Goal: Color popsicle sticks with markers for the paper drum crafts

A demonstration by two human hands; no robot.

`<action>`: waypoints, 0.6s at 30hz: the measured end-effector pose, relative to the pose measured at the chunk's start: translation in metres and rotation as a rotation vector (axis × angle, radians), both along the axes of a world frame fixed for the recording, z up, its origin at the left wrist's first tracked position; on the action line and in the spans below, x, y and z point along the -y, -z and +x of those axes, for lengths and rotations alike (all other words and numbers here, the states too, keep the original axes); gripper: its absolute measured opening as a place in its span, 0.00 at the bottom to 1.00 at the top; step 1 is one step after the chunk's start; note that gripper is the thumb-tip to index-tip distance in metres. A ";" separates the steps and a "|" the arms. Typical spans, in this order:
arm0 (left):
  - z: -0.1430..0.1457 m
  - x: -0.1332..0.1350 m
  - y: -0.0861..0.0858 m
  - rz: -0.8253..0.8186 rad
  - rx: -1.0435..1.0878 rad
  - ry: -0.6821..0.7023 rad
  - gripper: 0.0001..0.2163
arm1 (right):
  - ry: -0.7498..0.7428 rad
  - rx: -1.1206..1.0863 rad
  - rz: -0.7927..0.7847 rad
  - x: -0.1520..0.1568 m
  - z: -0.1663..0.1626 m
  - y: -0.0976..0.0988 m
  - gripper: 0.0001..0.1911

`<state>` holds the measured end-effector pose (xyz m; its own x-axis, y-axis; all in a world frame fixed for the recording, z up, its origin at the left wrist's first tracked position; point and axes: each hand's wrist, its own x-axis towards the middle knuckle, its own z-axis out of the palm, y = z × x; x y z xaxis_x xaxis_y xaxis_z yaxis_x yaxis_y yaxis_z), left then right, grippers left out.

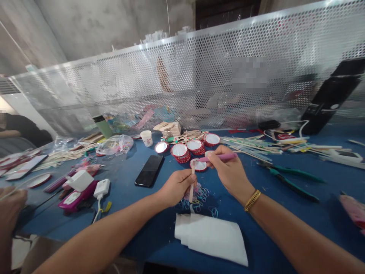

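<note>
Wooden stick (191, 194), centre of frame: pinched in left hand (178, 185); right hand (230, 169) grips pink pen-like tool (226, 156) at its upper end. Work appears part-done; loose sticks (188, 135), upper centre, seem unused.

Moderate, diffuse light is spread over the blue tabletop (119, 163), where soft shadows are cast. Glare is returned by the perforated metal screen (128, 87), partly masked by pixelation. Shapes are stretched toward the edges; a pink item (353, 211) far right is blurred.
</note>
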<state>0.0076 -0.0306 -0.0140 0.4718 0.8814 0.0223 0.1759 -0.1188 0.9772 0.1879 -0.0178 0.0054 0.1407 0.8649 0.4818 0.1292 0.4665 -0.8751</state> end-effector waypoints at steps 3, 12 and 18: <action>0.000 0.001 -0.001 -0.004 0.001 -0.007 0.23 | 0.021 -0.021 -0.002 0.000 0.001 0.001 0.13; 0.002 0.001 -0.003 -0.010 0.009 -0.016 0.24 | -0.015 0.016 -0.017 0.007 -0.004 -0.007 0.14; 0.001 0.000 -0.001 -0.035 0.025 -0.015 0.23 | -0.017 0.008 -0.027 0.008 -0.004 -0.012 0.14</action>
<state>0.0087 -0.0309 -0.0131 0.4586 0.8886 0.0033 0.1528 -0.0825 0.9848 0.1842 -0.0260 0.0170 0.1217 0.8797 0.4598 0.1285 0.4453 -0.8861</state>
